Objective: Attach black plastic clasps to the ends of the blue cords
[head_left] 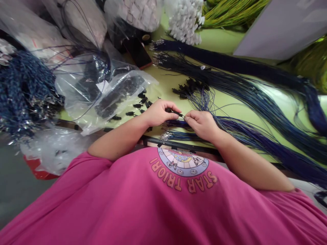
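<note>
My left hand (161, 111) is closed on a small black connector housing (176, 112), pinched between thumb and fingers. Close beside it, my right hand (200, 123) pinches a thin wire (183, 116) near the connector's end. Whether the wire's tip is inside the housing is too small to tell. Beneath both hands lies a bundle of dark blue wires (237, 127) with metal terminals (166, 134) at its left end. Loose black housings (138, 106) are scattered left of my left hand. Beyond my right hand sits a pile of wires with black housings attached (191, 87).
A clear plastic bag (109, 92) of black parts lies at left, with a phone (138, 52) behind it. More dark wire bundles (230, 76) run to the right. White connectors (185, 20), yellow-green wires (235, 13) and a pale panel (283, 30) stand at the back.
</note>
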